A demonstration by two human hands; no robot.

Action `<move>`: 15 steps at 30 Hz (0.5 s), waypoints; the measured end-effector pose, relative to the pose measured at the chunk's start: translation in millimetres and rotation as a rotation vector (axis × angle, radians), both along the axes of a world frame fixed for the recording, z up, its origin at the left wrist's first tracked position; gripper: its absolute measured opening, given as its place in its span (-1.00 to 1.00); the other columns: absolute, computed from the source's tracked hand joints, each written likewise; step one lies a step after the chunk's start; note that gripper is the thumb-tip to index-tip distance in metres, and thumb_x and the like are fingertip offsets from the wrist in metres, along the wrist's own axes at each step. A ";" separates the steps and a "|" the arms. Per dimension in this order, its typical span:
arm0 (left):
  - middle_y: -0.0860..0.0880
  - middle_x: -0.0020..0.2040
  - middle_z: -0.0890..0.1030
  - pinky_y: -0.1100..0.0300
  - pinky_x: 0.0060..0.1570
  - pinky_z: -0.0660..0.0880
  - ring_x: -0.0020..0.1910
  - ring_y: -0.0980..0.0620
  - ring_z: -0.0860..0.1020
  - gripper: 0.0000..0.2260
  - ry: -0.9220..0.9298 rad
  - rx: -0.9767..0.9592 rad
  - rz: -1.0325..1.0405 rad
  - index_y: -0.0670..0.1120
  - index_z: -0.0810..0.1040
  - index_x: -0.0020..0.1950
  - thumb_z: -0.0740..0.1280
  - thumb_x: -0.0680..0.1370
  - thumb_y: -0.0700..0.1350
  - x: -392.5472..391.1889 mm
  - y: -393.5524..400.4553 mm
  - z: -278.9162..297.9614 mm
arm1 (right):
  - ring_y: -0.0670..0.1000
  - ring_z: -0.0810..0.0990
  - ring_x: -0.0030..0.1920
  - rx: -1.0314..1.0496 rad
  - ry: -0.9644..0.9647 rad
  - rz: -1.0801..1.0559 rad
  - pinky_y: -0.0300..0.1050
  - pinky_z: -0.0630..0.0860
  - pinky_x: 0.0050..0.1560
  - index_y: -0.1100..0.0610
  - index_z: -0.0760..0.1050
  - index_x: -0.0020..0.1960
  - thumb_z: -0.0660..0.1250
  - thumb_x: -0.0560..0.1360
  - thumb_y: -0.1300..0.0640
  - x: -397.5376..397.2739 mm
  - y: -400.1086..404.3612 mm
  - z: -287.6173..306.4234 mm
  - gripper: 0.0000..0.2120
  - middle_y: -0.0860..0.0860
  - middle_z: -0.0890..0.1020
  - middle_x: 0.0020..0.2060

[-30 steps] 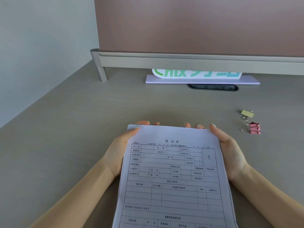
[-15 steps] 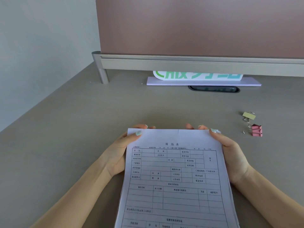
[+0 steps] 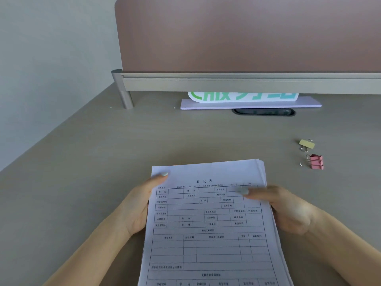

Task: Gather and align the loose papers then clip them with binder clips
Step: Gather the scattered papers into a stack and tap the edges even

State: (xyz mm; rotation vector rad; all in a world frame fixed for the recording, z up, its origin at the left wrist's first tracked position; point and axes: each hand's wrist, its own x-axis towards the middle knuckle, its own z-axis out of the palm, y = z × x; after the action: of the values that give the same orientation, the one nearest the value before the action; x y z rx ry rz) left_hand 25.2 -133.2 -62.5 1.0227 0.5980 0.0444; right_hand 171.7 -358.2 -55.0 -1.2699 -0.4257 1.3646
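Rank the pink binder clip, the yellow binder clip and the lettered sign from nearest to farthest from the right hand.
From the right hand:
1. Pink binder clip, just beyond it, to the right.
2. Yellow binder clip, slightly farther back.
3. Lettered sign, at the desk's back under the partition.

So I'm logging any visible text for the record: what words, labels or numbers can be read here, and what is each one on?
"履历表": title heading the top sheet of the paper stack.
Form table cells below it: printed characters, too small and blurred to read.
Green and teal lettering on the white sign: upper part hidden by the partition rail, unreadable.
Yellow binder clip, pink binder clip: no text visible.
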 end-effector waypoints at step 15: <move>0.14 -0.22 0.73 0.24 -0.25 0.60 -0.15 0.15 0.69 -0.75 -0.592 0.652 0.264 0.06 0.71 -0.26 0.26 0.50 -0.08 34.6 16.4 168.7 | -0.05 0.70 -0.18 0.626 -0.582 -0.447 -0.12 0.62 -0.20 0.08 0.59 -0.15 0.27 0.47 0.15 22.4 50.0 164.0 -0.88 -0.07 0.73 -0.27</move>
State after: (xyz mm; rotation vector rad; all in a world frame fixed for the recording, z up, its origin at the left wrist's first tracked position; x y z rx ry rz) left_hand 59.8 -116.8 106.3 1.4677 0.1590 0.7904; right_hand 194.1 -308.2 109.0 -1.1138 -0.8341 0.4071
